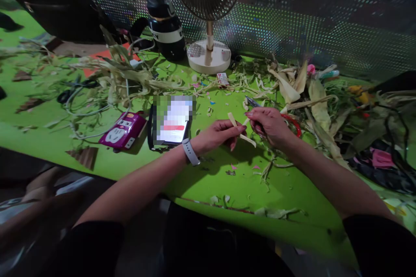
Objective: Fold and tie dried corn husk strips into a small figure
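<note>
Near the middle of the green table (208,173), my left hand (221,133) pinches a pale strip of dried husk (247,140) between thumb and fingers. Part of the strip sticks up above the fingertips and part runs out to the right. Just to the right, my right hand (268,125) has its fingers closed together at a thin pale piece by the strip's upper side. Scissors with red handles (295,124) lie partly behind my right hand, their metal tips showing above it.
A lit phone (173,120) and a purple power socket (123,132) with a white cable lie left. Behind stand a dark bottle (166,28) and a fan (209,54). Husks (320,99) are heaped right. Another person's legs (42,199) show lower left.
</note>
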Demonstrator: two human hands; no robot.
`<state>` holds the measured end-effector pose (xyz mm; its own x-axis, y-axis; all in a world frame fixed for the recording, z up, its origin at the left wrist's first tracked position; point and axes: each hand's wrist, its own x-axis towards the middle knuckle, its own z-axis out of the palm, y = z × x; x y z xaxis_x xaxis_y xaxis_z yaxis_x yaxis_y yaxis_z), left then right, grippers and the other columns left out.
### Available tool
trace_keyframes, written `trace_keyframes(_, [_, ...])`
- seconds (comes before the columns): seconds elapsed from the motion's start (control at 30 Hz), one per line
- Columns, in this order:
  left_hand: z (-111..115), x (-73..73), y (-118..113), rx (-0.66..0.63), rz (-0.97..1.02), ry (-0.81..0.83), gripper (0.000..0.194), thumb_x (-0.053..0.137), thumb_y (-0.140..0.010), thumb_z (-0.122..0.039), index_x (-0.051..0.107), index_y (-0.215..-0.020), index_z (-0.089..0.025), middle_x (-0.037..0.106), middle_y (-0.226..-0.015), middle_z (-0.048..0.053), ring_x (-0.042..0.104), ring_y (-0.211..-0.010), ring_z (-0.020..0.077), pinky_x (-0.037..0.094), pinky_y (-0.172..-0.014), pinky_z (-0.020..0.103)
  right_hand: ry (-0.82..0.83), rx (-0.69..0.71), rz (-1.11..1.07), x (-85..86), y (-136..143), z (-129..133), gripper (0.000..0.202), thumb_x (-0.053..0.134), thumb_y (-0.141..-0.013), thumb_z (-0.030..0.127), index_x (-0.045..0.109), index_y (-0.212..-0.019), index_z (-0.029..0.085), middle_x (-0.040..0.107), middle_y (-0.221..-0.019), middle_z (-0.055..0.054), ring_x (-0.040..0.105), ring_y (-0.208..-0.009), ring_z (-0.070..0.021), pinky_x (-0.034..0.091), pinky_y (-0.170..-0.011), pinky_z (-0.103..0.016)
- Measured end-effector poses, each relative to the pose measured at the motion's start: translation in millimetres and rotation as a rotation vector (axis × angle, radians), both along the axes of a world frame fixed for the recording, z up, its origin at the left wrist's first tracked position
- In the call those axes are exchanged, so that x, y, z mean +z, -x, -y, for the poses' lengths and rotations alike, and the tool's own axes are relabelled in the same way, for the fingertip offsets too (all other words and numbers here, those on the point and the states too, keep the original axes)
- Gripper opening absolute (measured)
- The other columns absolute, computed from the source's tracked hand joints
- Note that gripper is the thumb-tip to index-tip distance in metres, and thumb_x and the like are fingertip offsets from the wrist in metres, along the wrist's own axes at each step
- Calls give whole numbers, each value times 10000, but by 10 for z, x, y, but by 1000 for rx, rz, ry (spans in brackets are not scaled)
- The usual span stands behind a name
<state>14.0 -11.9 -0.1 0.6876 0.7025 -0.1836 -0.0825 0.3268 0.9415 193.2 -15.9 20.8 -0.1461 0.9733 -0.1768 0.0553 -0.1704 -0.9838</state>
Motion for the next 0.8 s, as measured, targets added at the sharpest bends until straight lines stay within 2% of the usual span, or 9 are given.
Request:
trace_keyframes(0.1, [-2,-14,-41,127,118,101,304,599,-830,-429,633,-896,-134,697,-670,25,643,-623,97,482,-660,230,-58,-51,-70,-36,-83,-42,323,574,-797,413,512,-576,186,415,-409,66,334,-332,-53,240,-329,-193])
trace_keyframes(0.2, [-43,-49,-65,284,257,193,285,539,-875,-408,625,-967,-152,735,-904,66,673,-899,129,481,-858,275,-143,-111,-53,-55,-102,-27,327,464,-845,364,498,-570,192,406,-419,54,337,-345,-69,257,-341,-210])
trace_keyframes(0.3, [-59,-86,-77,381,335,149,211,599,-846,-345,614,-967,-173,723,-1000,49,645,-1021,127,444,-949,270,-133,38,151,-47,-2,69,241,488,-850,288,555,-650,173,528,-527,20,469,-460,-90,371,-437,-220])
trace_keyframes(0.37, [-38,-101,-86,368,352,92,247,662,-800,-313,604,-1007,-192,719,-1014,36,643,-1029,134,456,-945,274,-114,156,210,-53,99,144,189,523,-864,326,599,-802,164,632,-703,-14,574,-629,-121,450,-559,-243])
trace_keyframes(0.43, [-6,-104,-95,350,355,53,301,693,-772,-314,597,-1036,-205,720,-1003,30,659,-985,142,495,-883,271,-89,230,150,-94,190,198,237,560,-856,399,598,-871,166,658,-805,-24,601,-730,-134,476,-642,-259])
trace_keyframes(0.53, [30,-93,-106,352,339,49,326,692,-766,-359,596,-1038,-205,724,-972,37,690,-823,149,540,-734,267,6,262,-74,-204,262,230,302,566,-845,481,577,-858,180,638,-737,1,590,-645,-115,478,-617,-253])
trace_keyframes(0.6, [37,-85,-111,375,335,44,330,704,-753,-363,605,-1016,-188,727,-932,46,694,-791,156,543,-729,280,47,250,-163,-261,273,235,308,563,-847,498,559,-819,191,607,-673,22,567,-585,-101,463,-581,-240])
trace_keyframes(0.7, [29,-81,-118,454,350,20,304,740,-717,-331,623,-943,-163,721,-891,45,693,-874,171,519,-855,318,22,253,-93,-260,268,246,319,564,-848,501,533,-756,197,560,-620,39,526,-552,-87,425,-551,-221])
trace_keyframes(0.8, [12,-75,-114,498,351,-7,277,741,-715,-314,628,-911,-154,699,-1003,52,695,-879,170,509,-879,332,-41,299,65,-188,263,265,337,526,-869,509,512,-731,201,523,-603,41,500,-556,-92,405,-552,-227])
